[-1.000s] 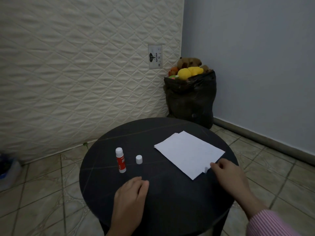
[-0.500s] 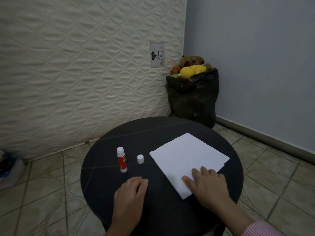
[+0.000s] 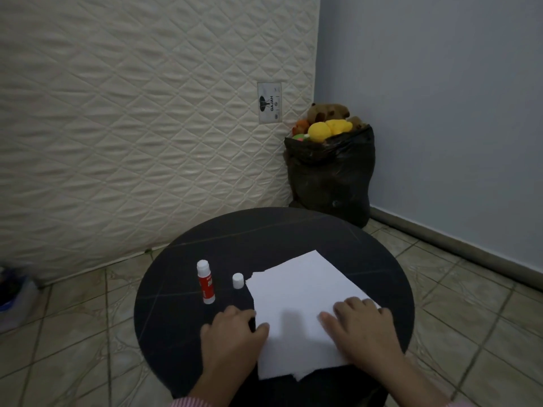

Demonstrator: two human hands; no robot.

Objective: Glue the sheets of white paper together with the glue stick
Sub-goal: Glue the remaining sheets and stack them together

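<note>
Sheets of white paper (image 3: 296,306) are stacked at table's (image 3: 182,327) near edge, pinned by right hand (image 3: 364,333), fingers spread flat; left hand (image 3: 232,339) touches the stack's edge, fingers loosely curled. Glue stick (image 3: 205,282) stands uncapped beside cap (image 3: 238,280); whether glue has been applied cannot be told.

Matt white paper (image 3: 296,301), quilted mattress (image 3: 132,127)

Just two bare hands here, the left hand (image 3: 232,333) and the right hand (image 3: 363,327), no rings or watch that I can spot. Both wrists end in pink-and-white thin-striped sleeves (image 3: 191,402), barely peeking in at the bottom edge.
</note>
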